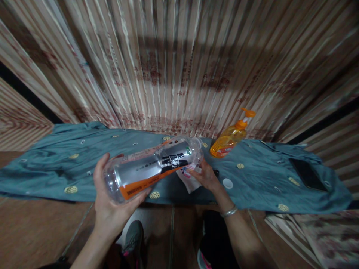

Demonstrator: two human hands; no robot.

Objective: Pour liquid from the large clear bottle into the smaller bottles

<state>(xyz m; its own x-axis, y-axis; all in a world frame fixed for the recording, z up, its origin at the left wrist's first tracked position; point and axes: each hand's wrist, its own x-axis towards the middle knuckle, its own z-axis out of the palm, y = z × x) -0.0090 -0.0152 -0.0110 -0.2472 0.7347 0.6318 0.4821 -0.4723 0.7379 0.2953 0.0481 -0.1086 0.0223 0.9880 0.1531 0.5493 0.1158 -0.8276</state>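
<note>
The plastic bottle (pixel 153 167) is held off the blue cloth (pixel 56 168), lying almost on its side with its neck pointing away from the person and slightly up. The left hand (pixel 112 198) cups the wide base, fingers spread round it and gripping. The right hand (pixel 206 176) sits under the neck, fingertips touching it and a white paper (pixel 188 182); whether it really grips I cannot tell. A small white lid (pixel 227 183) lies on the cloth just beside that hand, so the mouth is probably open. The smooth, wide base could slide out of the spread fingers. The neck would then drop onto the cloth, and the bottle might roll into the orange soap dispenser (pixel 228 140) nearby.
</note>
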